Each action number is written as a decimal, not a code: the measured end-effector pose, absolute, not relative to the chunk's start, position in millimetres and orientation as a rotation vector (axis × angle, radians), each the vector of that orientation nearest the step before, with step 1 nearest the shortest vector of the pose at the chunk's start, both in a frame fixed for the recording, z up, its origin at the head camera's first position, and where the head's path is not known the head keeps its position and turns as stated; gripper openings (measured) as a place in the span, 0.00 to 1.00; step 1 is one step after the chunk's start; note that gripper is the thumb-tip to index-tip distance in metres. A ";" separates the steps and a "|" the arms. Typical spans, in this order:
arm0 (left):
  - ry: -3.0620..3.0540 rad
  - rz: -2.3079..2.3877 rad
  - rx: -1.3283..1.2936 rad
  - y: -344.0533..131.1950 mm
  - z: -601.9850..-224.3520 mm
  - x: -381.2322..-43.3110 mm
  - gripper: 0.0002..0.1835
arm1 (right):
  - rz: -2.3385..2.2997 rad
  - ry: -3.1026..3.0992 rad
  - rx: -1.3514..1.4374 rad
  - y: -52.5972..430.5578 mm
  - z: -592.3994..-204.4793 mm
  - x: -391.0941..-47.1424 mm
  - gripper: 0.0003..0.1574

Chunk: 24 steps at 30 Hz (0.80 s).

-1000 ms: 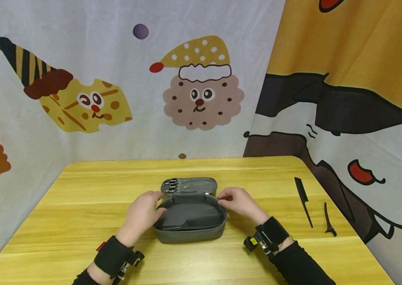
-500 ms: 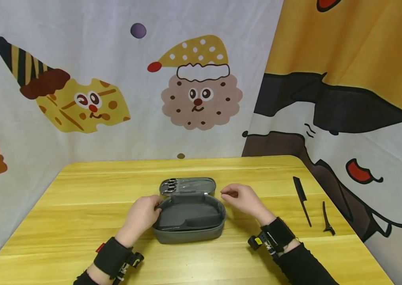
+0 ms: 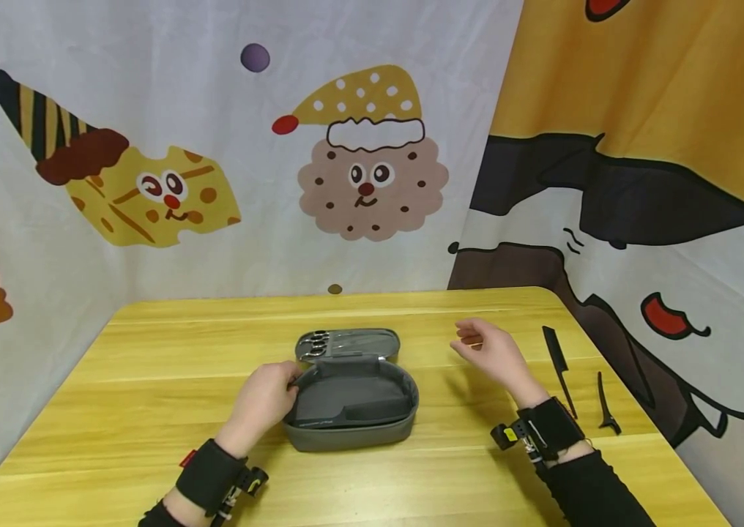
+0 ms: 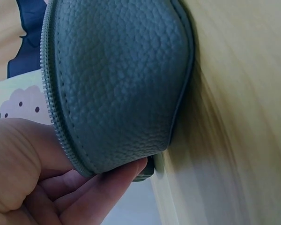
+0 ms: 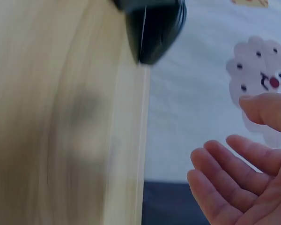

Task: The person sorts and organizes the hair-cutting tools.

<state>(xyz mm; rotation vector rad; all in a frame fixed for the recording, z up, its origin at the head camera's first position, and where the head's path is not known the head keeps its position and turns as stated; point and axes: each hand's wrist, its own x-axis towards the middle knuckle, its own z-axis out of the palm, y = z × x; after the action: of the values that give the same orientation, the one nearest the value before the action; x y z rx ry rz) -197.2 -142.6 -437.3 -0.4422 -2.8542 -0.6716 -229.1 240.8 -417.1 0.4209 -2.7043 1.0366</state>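
A grey zippered case [image 3: 355,435] stands on the wooden table with its lid [image 3: 372,344] folded back behind it. Several metal tools with finger loops [image 3: 319,342] sit in the lid's left side. My left hand [image 3: 266,395] pinches the case's left rim. In the left wrist view its thumb is over the zipper edge [image 4: 49,89] and its fingers lie against the outer wall [image 4: 117,84]. My right hand [image 3: 493,359] hovers right of the case, fingers relaxed and holding nothing; the right wrist view shows the bare palm [image 5: 253,201].
A black tail comb [image 3: 556,355] lies at the table's right, left of a dark hair clip [image 3: 605,406]. The table [image 3: 181,351] backs onto a printed curtain [image 3: 214,271].
My right hand has left the case's right rim and moved right, its fingers spreading. My left thumb has moved from inside the case to its left rim.
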 end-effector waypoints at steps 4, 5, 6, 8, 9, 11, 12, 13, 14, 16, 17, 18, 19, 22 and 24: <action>-2.854 -0.667 -0.447 -142.1 -437.2 -197.2 0.07 | 0.939 -2.731 0.334 262.8 -414.2 -228.8 0.25; -2.853 -0.668 -0.449 -142.1 -437.1 -197.2 0.07 | 0.910 -2.744 0.311 268.2 -414.0 -229.1 0.25; -2.852 -0.669 -0.452 -142.1 -437.0 -197.1 0.07 | 0.884 -2.758 0.293 273.4 -413.5 -229.3 0.26; -2.851 -0.673 -0.454 -142.0 -437.0 -197.1 0.08 | 0.843 -2.788 0.264 282.6 -411.6 -229.7 0.26; -2.850 -0.675 -0.454 -142.0 -437.1 -197.2 0.08 | 0.821 -2.800 0.249 287.0 -410.8 -230.4 0.26; -2.849 -0.675 -0.454 -142.0 -437.1 -196.9 0.08 | 0.784 -2.819 0.226 295.1 -409.1 -232.0 0.26; -2.849 -0.675 -0.453 -142.0 -437.1 -196.8 0.09 | 0.770 -2.824 0.216 298.9 -408.1 -232.8 0.26; -2.849 -0.675 -0.454 -142.0 -437.2 -196.7 0.09 | 0.757 -2.829 0.206 302.7 -407.5 -233.8 0.26; -2.850 -0.674 -0.454 -141.9 -437.3 -196.7 0.09 | 0.742 -2.834 0.197 306.9 -407.4 -234.8 0.26; -2.850 -0.668 -0.456 -141.8 -437.3 -196.6 0.08 | 0.726 -2.844 0.168 314.5 -407.1 -236.5 0.26; -2.850 -0.664 -0.458 -141.8 -437.2 -196.6 0.08 | 0.717 -2.851 0.150 318.2 -407.0 -237.2 0.26; -2.850 -0.662 -0.461 -141.7 -437.3 -196.7 0.08 | 0.710 -2.858 0.132 321.6 -407.3 -237.9 0.26; -2.850 -0.659 -0.463 -141.6 -437.3 -196.8 0.08 | 0.698 -2.867 0.109 325.1 -407.8 -238.6 0.26; -2.847 -0.657 -0.469 -141.4 -437.2 -197.0 0.08 | 0.632 -2.899 0.037 333.3 -409.2 -240.2 0.26; -2.844 -0.659 -0.470 -141.2 -437.2 -197.2 0.07 | 0.569 -2.924 -0.007 338.3 -410.7 -241.3 0.26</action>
<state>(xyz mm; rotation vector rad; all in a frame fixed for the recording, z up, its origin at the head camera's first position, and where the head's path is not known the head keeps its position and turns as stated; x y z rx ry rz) -197.2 -141.2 -437.2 -0.4704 -2.8445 -0.6593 -241.3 338.3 -410.7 -0.0069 -2.9238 0.5686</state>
